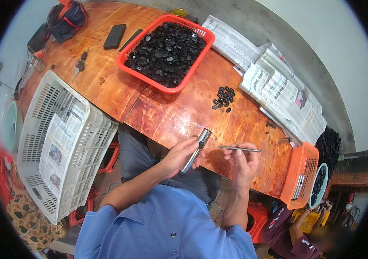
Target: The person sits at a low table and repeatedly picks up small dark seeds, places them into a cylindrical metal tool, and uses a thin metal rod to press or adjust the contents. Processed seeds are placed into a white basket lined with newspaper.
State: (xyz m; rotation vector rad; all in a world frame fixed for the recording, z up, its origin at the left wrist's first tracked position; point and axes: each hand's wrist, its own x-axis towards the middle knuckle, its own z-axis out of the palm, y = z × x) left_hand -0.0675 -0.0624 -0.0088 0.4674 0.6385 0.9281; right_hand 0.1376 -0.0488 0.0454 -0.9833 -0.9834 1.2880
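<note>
My left hand (pixel 178 154) is closed round a shiny silver metal tube (pixel 205 134), held at a slant over the table's near edge. A small black fitting (pixel 201 145) sits partway along the tube, beside my fingertips. To the right, my right hand (pixel 244 164) pinches a thin grey metal rod (pixel 226 147), which lies nearly level and apart from the tube. Beyond both hands, several small black oval pieces (pixel 224 97) lie loose on the wooden table (pixel 171 116).
A red basket (pixel 174 90) heaped with black pieces stands at the back. Folded newspapers (pixel 274 82) lie back right; an orange basket (pixel 288 190) holds metal parts at right. A white crate (pixel 91 134) stands left. Keys (pixel 80 65) and a black phone (pixel 115 36) lie back left. Another person's sleeve (pixel 279 224) shows lower right.
</note>
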